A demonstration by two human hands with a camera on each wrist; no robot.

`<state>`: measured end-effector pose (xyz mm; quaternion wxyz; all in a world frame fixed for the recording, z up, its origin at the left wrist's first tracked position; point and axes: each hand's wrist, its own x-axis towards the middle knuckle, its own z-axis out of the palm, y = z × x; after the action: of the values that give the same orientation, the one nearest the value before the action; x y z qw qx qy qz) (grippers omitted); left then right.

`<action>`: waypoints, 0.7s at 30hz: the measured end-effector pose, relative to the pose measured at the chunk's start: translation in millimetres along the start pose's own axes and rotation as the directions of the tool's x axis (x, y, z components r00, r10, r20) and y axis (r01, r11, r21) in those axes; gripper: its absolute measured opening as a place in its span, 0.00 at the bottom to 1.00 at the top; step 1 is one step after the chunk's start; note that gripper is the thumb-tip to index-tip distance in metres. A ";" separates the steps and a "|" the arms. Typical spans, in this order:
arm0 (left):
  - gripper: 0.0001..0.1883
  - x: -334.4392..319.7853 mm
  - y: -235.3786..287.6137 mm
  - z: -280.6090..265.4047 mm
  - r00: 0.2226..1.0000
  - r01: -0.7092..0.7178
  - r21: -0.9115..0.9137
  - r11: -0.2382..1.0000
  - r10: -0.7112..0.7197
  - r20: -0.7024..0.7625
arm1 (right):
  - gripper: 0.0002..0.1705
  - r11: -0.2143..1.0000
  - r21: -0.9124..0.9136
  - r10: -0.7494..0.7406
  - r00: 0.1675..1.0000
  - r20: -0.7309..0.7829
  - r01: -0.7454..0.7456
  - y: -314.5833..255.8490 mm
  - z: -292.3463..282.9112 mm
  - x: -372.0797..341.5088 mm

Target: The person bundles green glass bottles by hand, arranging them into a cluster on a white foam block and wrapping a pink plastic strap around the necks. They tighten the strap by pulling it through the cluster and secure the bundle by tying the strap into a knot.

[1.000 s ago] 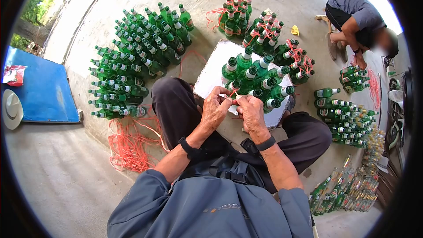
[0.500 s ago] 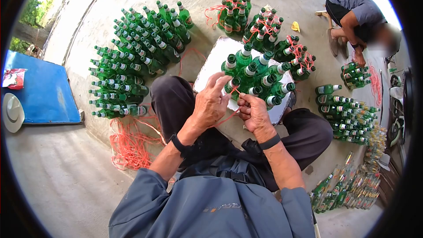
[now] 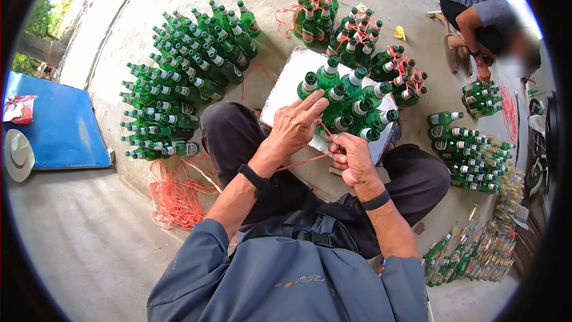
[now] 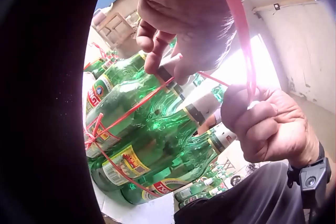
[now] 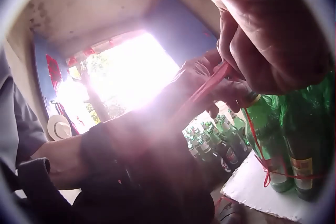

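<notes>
A cluster of green beer bottles stands upright on a white block between the person's knees. Red plastic twine runs round the bottles low down and up across their shoulders in the left wrist view. The left hand is over the nearest bottle, its fingers and thumb about the neck. The right hand pinches the twine, drawn taut from that neck; a loose length trails left below the left hand. The left hand hides the nearest bottle's top in the head view.
A large group of green bottles stands at the left, above a heap of red twine. Twine-tied bundles stand beyond the block. More bottles fill the right side, near another person bending over bottles.
Both hands were together at the twine over the nearest bottle. The left hand let go, lifted with fingers spread, then came down on the neck. The right hand drew the twine toward the body.
</notes>
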<state>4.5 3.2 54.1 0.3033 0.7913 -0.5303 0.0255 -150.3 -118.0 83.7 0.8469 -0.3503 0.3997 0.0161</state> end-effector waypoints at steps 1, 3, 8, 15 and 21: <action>0.25 -0.1 -0.8 1.6 1.000 -0.012 0.006 1.000 0.012 -0.017 | 0.06 1.000 0.010 0.004 1.000 0.004 -0.004 1.0 -2.2 0.8; 0.24 -0.4 -0.3 1.6 1.000 -0.012 0.010 1.000 0.012 -0.013 | 0.06 0.999 0.030 0.011 1.000 0.014 -0.011 5.0 -7.4 5.0; 0.27 3.3 0.7 -5.6 0.975 0.069 0.094 0.993 -0.087 0.207 | 0.06 0.979 0.182 0.076 0.994 0.081 -0.090 6.5 -16.1 6.3; 0.28 -3.5 33.1 -30.5 0.972 0.150 0.149 0.977 -0.174 0.158 | 0.08 0.928 0.340 0.138 0.988 0.074 -0.155 3.5 -33.1 -5.8; 0.24 -48.1 52.6 -68.0 0.785 0.276 -0.283 0.918 -0.046 0.618 | 0.07 0.840 0.501 0.132 0.975 0.179 -0.206 10.7 -45.0 2.4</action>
<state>-42.3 63.9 115.9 0.2598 0.7323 -0.5235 -0.3497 -182.0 -137.9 56.3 0.9304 -0.0716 0.3594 0.0069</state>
